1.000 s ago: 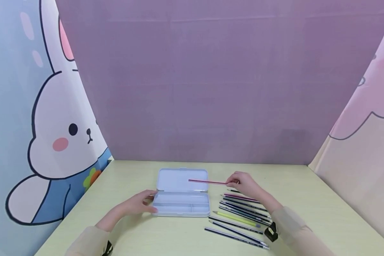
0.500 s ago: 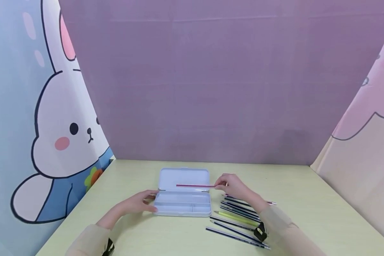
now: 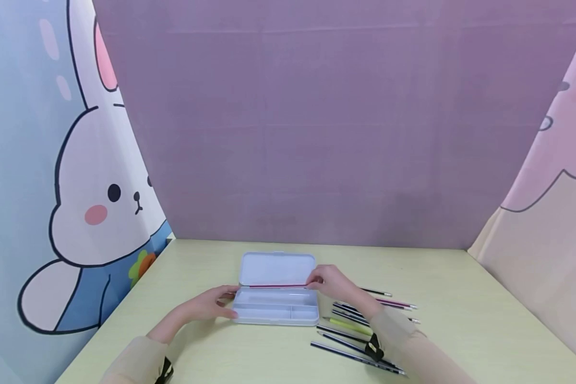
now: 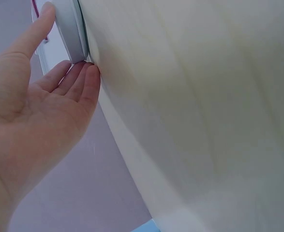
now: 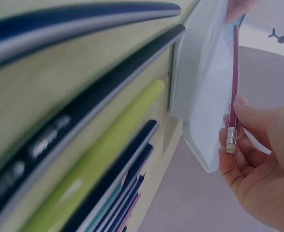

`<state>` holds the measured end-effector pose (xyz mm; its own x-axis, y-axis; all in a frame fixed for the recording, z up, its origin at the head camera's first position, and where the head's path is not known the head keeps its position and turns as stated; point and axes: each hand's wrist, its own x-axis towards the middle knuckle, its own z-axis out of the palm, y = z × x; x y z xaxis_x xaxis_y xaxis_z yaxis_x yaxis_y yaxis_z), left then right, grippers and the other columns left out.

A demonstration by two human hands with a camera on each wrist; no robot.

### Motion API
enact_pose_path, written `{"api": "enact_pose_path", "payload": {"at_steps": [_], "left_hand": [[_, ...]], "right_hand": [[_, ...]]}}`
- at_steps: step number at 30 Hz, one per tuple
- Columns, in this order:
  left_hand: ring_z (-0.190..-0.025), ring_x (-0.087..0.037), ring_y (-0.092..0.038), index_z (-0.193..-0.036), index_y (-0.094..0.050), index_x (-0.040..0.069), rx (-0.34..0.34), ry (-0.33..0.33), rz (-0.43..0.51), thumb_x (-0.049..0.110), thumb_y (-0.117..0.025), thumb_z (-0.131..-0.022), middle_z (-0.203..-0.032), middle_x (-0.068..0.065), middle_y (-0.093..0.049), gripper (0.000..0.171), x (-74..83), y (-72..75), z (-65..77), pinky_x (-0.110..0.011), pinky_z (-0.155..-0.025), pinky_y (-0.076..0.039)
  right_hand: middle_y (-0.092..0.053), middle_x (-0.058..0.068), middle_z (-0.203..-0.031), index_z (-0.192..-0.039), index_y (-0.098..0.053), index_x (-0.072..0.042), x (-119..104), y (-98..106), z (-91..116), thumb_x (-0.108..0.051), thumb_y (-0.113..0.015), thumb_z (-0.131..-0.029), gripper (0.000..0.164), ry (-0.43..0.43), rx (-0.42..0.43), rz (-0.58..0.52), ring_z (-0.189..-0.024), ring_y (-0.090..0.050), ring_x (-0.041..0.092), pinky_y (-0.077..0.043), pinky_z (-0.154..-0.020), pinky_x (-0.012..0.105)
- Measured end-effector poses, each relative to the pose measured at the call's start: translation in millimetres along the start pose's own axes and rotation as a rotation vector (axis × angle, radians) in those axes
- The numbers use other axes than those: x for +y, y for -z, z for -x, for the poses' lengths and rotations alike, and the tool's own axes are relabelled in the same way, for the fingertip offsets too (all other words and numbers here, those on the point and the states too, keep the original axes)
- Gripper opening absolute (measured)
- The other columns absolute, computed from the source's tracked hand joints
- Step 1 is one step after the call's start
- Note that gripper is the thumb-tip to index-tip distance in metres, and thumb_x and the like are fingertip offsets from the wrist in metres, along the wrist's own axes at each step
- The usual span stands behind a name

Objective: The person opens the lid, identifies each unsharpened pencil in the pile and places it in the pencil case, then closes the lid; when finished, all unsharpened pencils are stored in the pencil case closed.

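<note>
A white pencil case point(image 3: 276, 321) lies with its lid point(image 3: 278, 266) folded back; its tray is split into compartments. My right hand point(image 3: 333, 281) pinches a dark red pencil point(image 3: 279, 286) near its eraser end, between thumb and fingers. That pencil spans the case from side to side, along the hinge line. In the right wrist view its white eraser point(image 5: 231, 148) and metal band point back toward the palm. My left hand point(image 3: 205, 306) rests against the left end of the case, thumb by the front corner and fingers touching the side point(image 4: 76, 43).
Several dark striped pencils point(image 3: 338, 352) lie on the table point(image 3: 240, 354) right of the case, partly under my right forearm. Among them is a yellow-green pencil point(image 3: 350, 326). A purple cloth point(image 3: 317, 133) hangs behind the table.
My right hand has moved left and toward me, bringing the red pencil from over the lid down to the hinge line. The left hand stays by the case.
</note>
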<state>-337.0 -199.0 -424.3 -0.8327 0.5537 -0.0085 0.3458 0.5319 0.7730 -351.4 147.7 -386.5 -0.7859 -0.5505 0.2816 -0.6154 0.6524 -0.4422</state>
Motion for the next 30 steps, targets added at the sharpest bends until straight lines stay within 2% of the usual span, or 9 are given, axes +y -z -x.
{"api": "enact_pose_path", "payload": {"at_steps": [9,15,22,30], "left_hand": [[-0.123,-0.045,-0.044,-0.138,-0.035,-0.010,0.000,-0.014,0.006,0.023,-0.072,-0.082,-0.137,-0.031,-0.042,0.075,-0.4,0.5,-2.7,-0.054,-0.099,-0.042],[-0.124,-0.045,-0.043,-0.138,-0.035,-0.010,0.003,-0.010,0.007,0.023,-0.072,-0.082,-0.138,-0.030,-0.042,0.075,-0.1,0.6,-4.3,-0.054,-0.099,-0.041],[-0.124,-0.045,-0.043,-0.138,-0.035,-0.011,0.005,-0.001,0.010,0.022,-0.072,-0.083,-0.137,-0.030,-0.042,0.074,2.4,0.6,-2.9,-0.055,-0.099,-0.041],[-0.124,-0.044,-0.043,-0.138,-0.036,-0.010,0.008,0.013,0.009,0.023,-0.073,-0.082,-0.137,-0.029,-0.043,0.074,5.0,0.2,-2.0,-0.054,-0.099,-0.041]], "right_hand": [[-0.066,0.001,-0.081,-0.085,-0.072,-0.005,3.9,-10.7,-11.0,-0.005,-0.065,-0.086,0.007,-0.031,-0.058,-0.021,-0.073,-0.055,0.009,-0.047,-0.063,0.020],[-0.065,-0.001,-0.079,-0.083,-0.072,-0.007,8.5,-16.8,-17.8,-0.009,-0.067,-0.085,0.005,-0.035,-0.092,0.011,-0.073,-0.053,0.009,-0.046,-0.063,0.021],[-0.065,-0.001,-0.076,-0.081,-0.070,-0.007,7.0,-20.3,-21.7,-0.009,-0.068,-0.085,0.005,-0.098,-0.123,-0.018,-0.071,-0.054,0.008,-0.048,-0.062,0.021],[-0.064,0.001,-0.075,-0.079,-0.070,-0.002,3.6,-22.1,-24.8,-0.009,-0.071,-0.082,0.008,-0.052,-0.116,0.006,-0.071,-0.056,0.011,-0.049,-0.064,0.021]]}}
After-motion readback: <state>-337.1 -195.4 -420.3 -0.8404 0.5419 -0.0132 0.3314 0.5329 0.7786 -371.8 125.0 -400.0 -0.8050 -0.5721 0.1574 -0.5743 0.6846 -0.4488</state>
